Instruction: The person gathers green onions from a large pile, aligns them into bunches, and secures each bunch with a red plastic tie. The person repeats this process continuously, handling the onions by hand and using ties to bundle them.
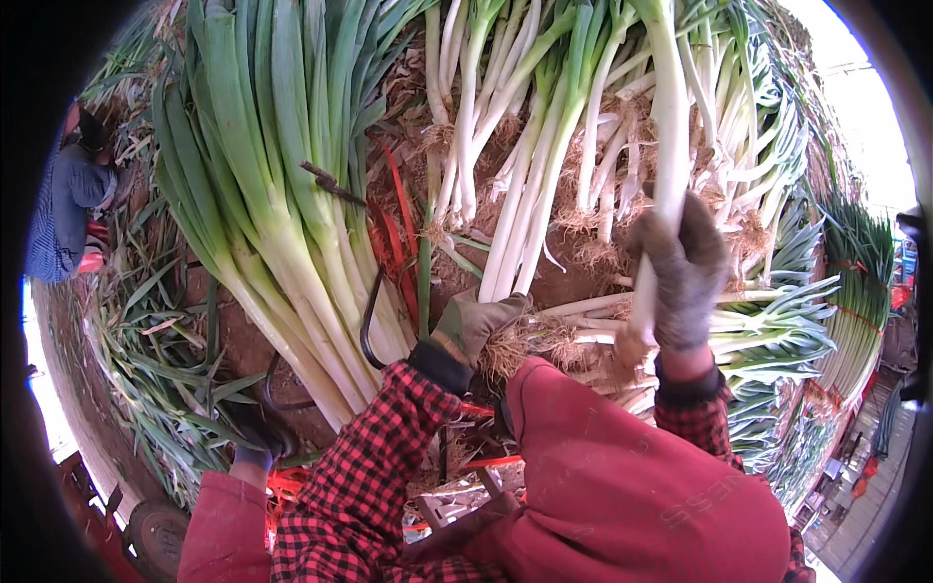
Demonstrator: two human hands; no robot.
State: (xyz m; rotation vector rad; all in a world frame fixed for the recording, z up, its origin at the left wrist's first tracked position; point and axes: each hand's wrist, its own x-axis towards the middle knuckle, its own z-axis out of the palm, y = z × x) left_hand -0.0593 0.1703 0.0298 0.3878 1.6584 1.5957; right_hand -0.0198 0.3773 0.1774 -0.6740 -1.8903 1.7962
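Note:
My left hand (481, 321), in a work glove, is closed around the lower white ends of several leeks (526, 233), whose roots hang below it. Raised at the right, my right hand (681, 270), gloved and slightly blurred, grips another leek stalk (669, 138). That stalk stands nearly upright in the picture, its blurred root end beneath the hand. A large pile of trimmed leeks (306, 248) lies left of my left hand, on a dark metal frame (370, 321). More leeks with roots (609, 153) lie beyond my hands.
Orange-red straps (397, 226) lie beside the trimmed pile. Loose green leaves (153, 350) cover the ground at left. Leeks lying crosswise (773, 328) are at right, with tied bundles (856, 313) farther off. Another person (69, 197) is at the far left, near a wheel (157, 539) lower down.

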